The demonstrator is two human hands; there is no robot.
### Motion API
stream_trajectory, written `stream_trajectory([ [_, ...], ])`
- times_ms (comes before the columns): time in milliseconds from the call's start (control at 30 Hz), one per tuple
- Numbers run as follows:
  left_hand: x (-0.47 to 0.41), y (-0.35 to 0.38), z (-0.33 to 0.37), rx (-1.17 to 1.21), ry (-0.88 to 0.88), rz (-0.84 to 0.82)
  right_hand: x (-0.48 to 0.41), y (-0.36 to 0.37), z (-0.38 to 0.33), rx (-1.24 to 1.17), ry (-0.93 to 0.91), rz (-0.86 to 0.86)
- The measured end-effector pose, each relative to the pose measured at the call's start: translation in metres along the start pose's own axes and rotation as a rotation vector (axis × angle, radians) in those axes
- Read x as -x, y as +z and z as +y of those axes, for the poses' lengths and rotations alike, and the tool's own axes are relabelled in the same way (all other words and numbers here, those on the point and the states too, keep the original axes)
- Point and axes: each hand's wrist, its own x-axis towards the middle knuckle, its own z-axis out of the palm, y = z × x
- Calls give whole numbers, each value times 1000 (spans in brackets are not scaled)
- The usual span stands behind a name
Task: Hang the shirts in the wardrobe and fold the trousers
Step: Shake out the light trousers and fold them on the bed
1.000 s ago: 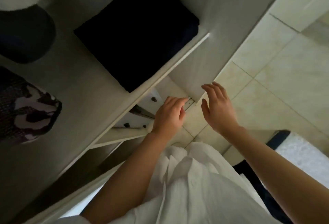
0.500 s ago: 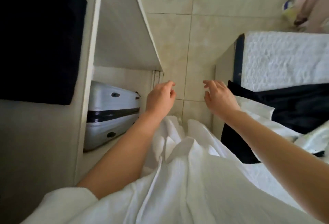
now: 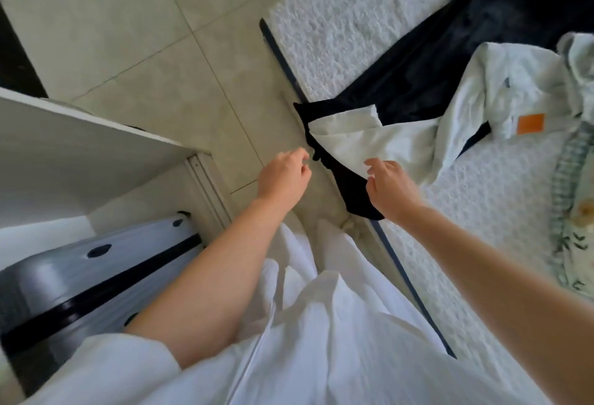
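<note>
Pale tiled floor (image 3: 128, 34) fills the upper left; white wardrobe shelf (image 3: 80, 153) mid-left; textured white bed (image 3: 337, 18) along the right.

Over the beige tiled floor (image 3: 144, 34), the left hand (image 3: 284, 176) hangs with loosely curled fingers, holding nothing. The right hand (image 3: 390, 187) reaches with relaxed fingers to the hem of a crumpled white cotton shirt (image 3: 385, 144) bearing an orange square patch (image 3: 530, 123); whether the fingertips touch it cannot be told. The shirt lies on long dark navy trousers (image 3: 434, 83), which sprawl across a bed's white textured cover (image 3: 337, 18) and droop over its edge. A green checked cloth (image 3: 570, 160) lies at the right. At the lower left, a silver hard-shell suitcase with a black band (image 3: 80, 276) lies under a white wardrobe panel (image 3: 80, 147).
</note>
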Motion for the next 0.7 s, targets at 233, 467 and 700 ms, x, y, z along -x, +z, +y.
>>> stream_trajectory([
  [233, -35, 74, 94, -94, 120, -175, 18, -8, 119, -81, 209, -5],
  [467, -92, 123, 158, -162, 143, -301, -5, -20, 206, -149, 309, 41],
  [700, -163, 162, 208, -130, 130, -378, -59, -28, 259, -286, 454, -27],
])
